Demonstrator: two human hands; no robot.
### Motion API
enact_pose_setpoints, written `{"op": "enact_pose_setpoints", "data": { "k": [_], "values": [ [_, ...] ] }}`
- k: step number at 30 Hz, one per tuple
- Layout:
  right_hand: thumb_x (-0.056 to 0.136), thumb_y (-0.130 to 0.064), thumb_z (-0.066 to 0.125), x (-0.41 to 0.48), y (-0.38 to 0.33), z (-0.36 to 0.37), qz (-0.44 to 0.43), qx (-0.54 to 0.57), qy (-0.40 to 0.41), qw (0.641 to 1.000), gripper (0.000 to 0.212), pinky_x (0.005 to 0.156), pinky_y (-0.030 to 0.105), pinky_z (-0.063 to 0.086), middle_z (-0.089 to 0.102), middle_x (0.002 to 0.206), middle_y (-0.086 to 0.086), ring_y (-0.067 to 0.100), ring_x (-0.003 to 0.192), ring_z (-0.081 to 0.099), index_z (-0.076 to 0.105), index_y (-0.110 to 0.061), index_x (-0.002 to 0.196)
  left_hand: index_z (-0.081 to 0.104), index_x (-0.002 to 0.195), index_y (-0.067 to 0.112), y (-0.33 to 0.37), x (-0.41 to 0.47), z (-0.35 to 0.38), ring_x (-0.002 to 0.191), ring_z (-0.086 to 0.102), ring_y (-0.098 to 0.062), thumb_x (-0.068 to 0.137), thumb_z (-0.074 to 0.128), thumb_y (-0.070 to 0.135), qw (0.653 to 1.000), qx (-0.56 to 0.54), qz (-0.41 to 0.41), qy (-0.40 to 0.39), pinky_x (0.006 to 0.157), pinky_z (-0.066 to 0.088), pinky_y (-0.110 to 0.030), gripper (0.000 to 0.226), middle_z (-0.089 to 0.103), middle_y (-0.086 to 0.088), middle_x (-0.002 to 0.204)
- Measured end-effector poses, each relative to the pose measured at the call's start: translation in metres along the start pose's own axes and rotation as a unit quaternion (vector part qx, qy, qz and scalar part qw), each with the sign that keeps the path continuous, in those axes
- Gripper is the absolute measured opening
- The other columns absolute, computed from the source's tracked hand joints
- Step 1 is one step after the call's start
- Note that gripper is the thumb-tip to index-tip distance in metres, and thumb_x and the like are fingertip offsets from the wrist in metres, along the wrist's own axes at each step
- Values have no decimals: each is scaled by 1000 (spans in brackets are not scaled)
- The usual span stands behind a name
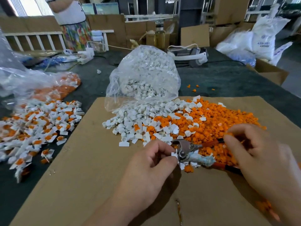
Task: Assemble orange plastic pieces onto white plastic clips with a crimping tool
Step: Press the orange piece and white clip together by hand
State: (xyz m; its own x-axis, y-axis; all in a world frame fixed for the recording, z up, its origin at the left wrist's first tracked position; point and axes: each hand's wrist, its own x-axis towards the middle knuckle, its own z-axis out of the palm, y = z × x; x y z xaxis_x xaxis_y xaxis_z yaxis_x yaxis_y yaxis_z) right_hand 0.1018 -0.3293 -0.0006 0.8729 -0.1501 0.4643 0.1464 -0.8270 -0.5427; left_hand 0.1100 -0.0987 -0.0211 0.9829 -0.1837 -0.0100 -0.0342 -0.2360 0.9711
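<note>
A matte dark green tabletop (pixel 211 75) carries a flat brown cardboard sheet (pixel 91 160), in a storeroom lined with cardboard boxes (pixel 195 35). A crinkled clear plastic bag (pixel 143 75) spills glossy white plastic clips (pixel 130 121) onto the sheet, beside a heap of knobbly orange plastic pieces (pixel 219 118). Joined white-and-orange parts (pixel 40 124) lie heaped at the left. The left hand (pixel 146 165) pinches a single white clip (pixel 174 154) against the head of the metal crimping tool (pixel 185 150), low at the sheet's middle. The right hand (pixel 260 154) curls near the tool's orange handles, blurred; its grip cannot be told.

Cardboard boxes (pixel 194 35) far beyond the left hand (pixel 146 163), white railing (pixel 37 33) and bright window (pixel 31 7) up-left of it, white sacks (pixel 262 38) up-right
</note>
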Motion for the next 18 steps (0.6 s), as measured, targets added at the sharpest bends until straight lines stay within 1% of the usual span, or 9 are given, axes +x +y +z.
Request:
{"op": "enact_pose_setpoints", "data": {
  "k": [2, 3, 5, 7, 9, 12, 14, 16, 18],
  "values": [
    [84, -41, 59, -9, -16, 4, -22, 88, -15, 996, 4, 49, 12, 44, 64, 87, -25, -4, 71, 61, 60, -44, 86, 68, 83, 28, 5, -1, 1, 59, 60, -12, 87, 71, 25, 997, -75, -14, -20, 54, 47, -26, 6, 71, -7, 74],
    [82, -37, 62, -12, -23, 6, -32, 120, -37, 992, 8, 47, 9, 44, 65, 82, -23, -2, 65, 62, 61, -44, 86, 68, 82, 25, 7, -1, 2, 60, 61, -13, 83, 72, 26, 994, -107, -19, -32, 53, 47, -23, 4, 71, -6, 73],
    [81, -29, 64, -17, -30, 12, -66, 129, -81, 986, 14, 45, 10, 43, 66, 74, -15, 3, 59, 62, 62, -42, 87, 69, 79, 22, 7, -1, 4, 60, 62, -16, 75, 69, 25, 986, -156, -20, -57, 51, 47, -23, 5, 70, -8, 72],
    [83, -34, 63, -19, -33, 14, -86, 129, -109, 982, 11, 48, 11, 44, 66, 74, -14, 3, 62, 62, 63, -43, 89, 70, 79, 21, 6, 0, 5, 60, 63, -16, 72, 73, 26, 980, -184, -10, -79, 49, 47, -22, 9, 69, -9, 72],
    [85, -39, 59, -19, -34, 17, -52, 187, -138, 971, 10, 50, 13, 48, 67, 73, -12, 4, 60, 63, 64, -44, 93, 71, 81, 21, 5, 1, 3, 61, 64, -16, 68, 75, 33, 976, -201, 3, -89, 48, 46, -22, 18, 69, -9, 75],
    [90, -34, 64, -19, -31, 20, 29, 328, -178, 927, 4, 50, 32, 57, 69, 72, 1, 16, 57, 66, 68, -33, 92, 72, 82, 22, 0, 1, 3, 63, 65, -18, 69, 76, 34, 972, -219, 19, -83, 47, 46, -24, 18, 70, -11, 78],
    [83, -39, 72, -19, -27, 21, 57, 393, -178, 900, 16, 49, 38, 57, 71, 74, 7, 22, 58, 66, 70, -25, 91, 73, 82, 22, -2, 1, 4, 63, 65, -17, 71, 77, 32, 970, -228, 27, -84, 48, 47, -24, 16, 71, -10, 79],
    [76, -39, 75, -18, -25, 21, 93, 445, -174, 874, 24, 50, 34, 54, 71, 76, 12, 24, 56, 65, 70, -20, 89, 73, 84, 23, -2, 0, 5, 64, 66, -17, 71, 77, 31, 966, -242, 28, -88, 48, 48, -24, 16, 71, -10, 80],
    [72, -37, 77, -17, -22, 21, 120, 474, -174, 855, 26, 48, 28, 50, 70, 71, 16, 25, 51, 62, 69, -16, 86, 73, 85, 22, -2, 0, 6, 64, 66, -18, 71, 77, 30, 964, -251, 29, -88, 48, 48, -24, 17, 72, -11, 82]
  ]
}}
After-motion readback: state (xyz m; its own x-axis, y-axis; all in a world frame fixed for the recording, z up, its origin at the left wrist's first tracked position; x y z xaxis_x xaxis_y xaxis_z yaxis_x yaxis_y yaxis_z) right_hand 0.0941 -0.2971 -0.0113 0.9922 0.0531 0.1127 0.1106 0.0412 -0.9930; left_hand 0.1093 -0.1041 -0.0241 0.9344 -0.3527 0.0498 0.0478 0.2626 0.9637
